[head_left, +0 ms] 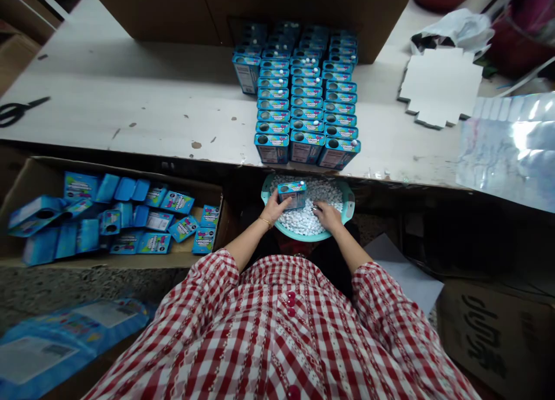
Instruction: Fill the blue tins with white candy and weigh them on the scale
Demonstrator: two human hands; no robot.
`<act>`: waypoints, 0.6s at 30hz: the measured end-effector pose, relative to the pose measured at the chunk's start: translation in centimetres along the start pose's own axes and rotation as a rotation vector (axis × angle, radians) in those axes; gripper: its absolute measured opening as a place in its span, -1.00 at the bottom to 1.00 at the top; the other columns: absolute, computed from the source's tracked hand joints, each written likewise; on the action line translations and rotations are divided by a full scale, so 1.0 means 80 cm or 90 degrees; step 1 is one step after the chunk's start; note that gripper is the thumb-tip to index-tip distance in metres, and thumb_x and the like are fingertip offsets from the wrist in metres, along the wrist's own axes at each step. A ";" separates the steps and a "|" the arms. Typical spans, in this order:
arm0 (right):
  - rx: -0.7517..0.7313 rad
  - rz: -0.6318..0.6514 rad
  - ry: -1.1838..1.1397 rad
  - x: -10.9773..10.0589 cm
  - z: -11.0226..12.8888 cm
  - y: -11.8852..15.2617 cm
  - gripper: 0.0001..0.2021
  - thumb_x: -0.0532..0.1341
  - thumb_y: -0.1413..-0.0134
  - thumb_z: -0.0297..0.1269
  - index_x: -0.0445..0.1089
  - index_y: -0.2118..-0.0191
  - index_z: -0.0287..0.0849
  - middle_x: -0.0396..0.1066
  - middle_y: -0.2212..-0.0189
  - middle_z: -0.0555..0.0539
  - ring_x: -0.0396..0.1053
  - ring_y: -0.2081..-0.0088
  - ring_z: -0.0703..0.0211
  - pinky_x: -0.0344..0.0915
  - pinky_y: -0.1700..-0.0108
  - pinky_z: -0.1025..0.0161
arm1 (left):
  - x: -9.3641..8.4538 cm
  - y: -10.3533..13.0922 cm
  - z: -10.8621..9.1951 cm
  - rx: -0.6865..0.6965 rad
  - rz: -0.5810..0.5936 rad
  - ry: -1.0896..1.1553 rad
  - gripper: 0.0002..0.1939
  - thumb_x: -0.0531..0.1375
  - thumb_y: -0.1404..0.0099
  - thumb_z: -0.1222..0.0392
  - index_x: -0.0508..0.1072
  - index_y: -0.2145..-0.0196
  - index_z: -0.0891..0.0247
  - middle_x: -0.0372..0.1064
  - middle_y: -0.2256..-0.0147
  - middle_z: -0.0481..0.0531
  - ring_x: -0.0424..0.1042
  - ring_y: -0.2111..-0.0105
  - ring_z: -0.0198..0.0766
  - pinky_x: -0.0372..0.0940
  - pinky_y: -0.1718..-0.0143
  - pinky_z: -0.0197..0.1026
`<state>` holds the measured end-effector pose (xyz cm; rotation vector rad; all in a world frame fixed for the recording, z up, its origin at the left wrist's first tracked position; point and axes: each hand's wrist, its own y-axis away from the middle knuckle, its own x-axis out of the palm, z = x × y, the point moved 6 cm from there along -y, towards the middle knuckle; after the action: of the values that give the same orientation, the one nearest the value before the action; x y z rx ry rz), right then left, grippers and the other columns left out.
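Observation:
A small blue candy box (293, 196) is in the grip of my left hand (273, 208), held upright over a mint-green basin (349, 206). White candies (303, 222) fill the basin, which sits in front of my body just below the table edge. My right hand (328, 216) reaches into the candies on the right side, fingers curled. A small dark or shiny bit shows at its fingertips, too small to make out. The box's top faces up, with white at its right end.
Rows of blue boxes (307, 112) stand on the white table (173, 111), some with candies on top. At left, a cardboard carton (130, 262) holds several more blue boxes. Scissors (21, 110) lie far left; white flat card (442, 85) and clear plastic sheet (507, 145) lie right.

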<state>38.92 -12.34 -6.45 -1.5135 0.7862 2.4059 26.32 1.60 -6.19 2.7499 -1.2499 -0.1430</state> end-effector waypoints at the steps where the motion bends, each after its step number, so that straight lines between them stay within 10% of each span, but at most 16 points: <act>1: 0.012 -0.012 -0.041 -0.001 -0.007 0.000 -0.64 0.02 -0.21 -0.25 0.28 -0.08 -0.19 0.38 0.00 -0.16 0.36 0.02 0.11 0.30 0.06 0.23 | -0.004 0.001 -0.003 0.002 0.002 0.011 -0.50 0.17 -0.15 -0.12 0.28 0.05 0.25 0.38 0.07 0.13 0.40 0.10 -0.20 0.30 0.02 -0.08; 10: -0.071 -0.126 -0.291 -0.076 -0.033 0.030 -0.70 0.15 -0.06 -0.29 0.41 0.07 -0.19 0.45 0.10 -0.13 0.39 0.07 0.13 0.27 0.00 0.18 | -0.068 0.012 -0.034 0.105 -0.057 -0.126 -0.57 0.26 -0.07 -0.01 0.33 0.16 0.27 0.39 0.22 0.03 0.39 0.19 -0.22 0.27 0.05 -0.12; 18: -0.148 -0.070 -0.125 -0.172 0.029 0.059 -0.69 0.12 -0.11 -0.24 0.41 0.03 -0.13 0.47 0.14 -0.09 0.41 0.12 0.12 0.29 0.08 0.24 | -0.028 0.005 -0.049 0.158 -0.019 -0.263 -0.60 0.27 -0.05 0.15 0.36 0.13 0.25 0.38 0.14 0.08 0.36 0.12 -0.15 0.23 0.03 -0.09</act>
<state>41.40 -13.45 8.02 -1.3266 0.3852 2.5820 25.09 3.31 -2.16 3.0580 -1.3997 -0.6285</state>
